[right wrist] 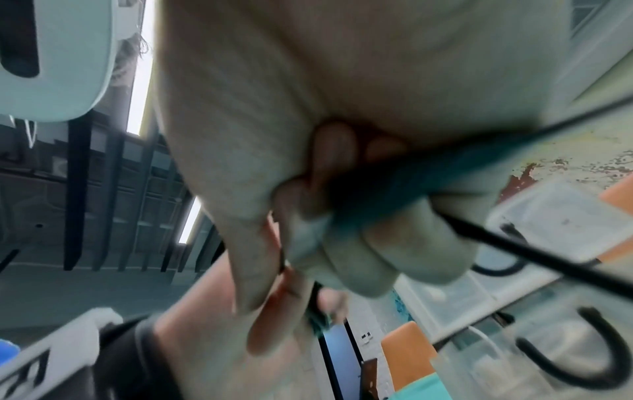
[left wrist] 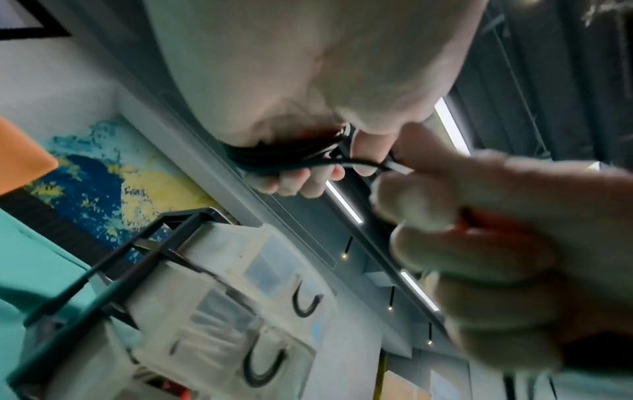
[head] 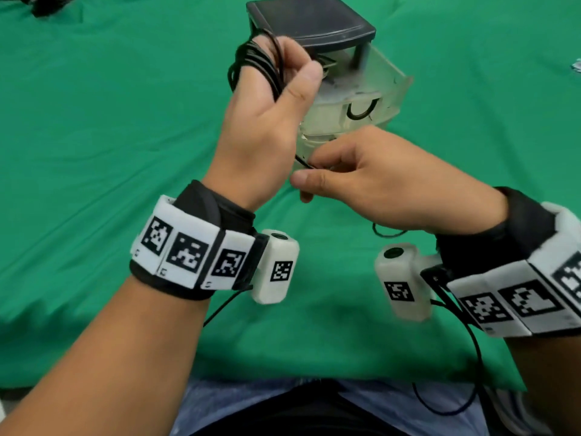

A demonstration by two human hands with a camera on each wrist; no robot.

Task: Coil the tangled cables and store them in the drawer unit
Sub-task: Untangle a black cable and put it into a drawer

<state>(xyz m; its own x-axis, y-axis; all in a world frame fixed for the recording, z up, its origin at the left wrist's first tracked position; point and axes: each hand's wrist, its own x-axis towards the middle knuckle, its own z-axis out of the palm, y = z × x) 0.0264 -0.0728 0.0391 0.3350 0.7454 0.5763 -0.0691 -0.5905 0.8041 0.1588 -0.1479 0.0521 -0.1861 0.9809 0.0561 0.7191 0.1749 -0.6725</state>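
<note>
A black cable [head: 257, 62] is wound in several loops around the fingers of my raised left hand [head: 289, 61], and the thumb closes over the loops. In the left wrist view the coil [left wrist: 274, 159] sits across the curled fingers. A free strand [head: 303, 163] runs down from it to my right hand [head: 306, 169], which pinches it between thumb and curled fingers just below the left wrist. The strand [right wrist: 514, 243] leaves that fist in the right wrist view. Behind both hands stands the drawer unit [head: 314, 23], dark-topped, with its translucent top drawer [head: 393, 80] pulled out.
A green cloth [head: 110, 136] covers the table, and its front edge lies close to my body. More dark cables [head: 47, 4] lie at the far left corner. A loop of cable [head: 386, 234] rests on the cloth under my right hand. The lower drawers carry black U-shaped handles [head: 361, 111].
</note>
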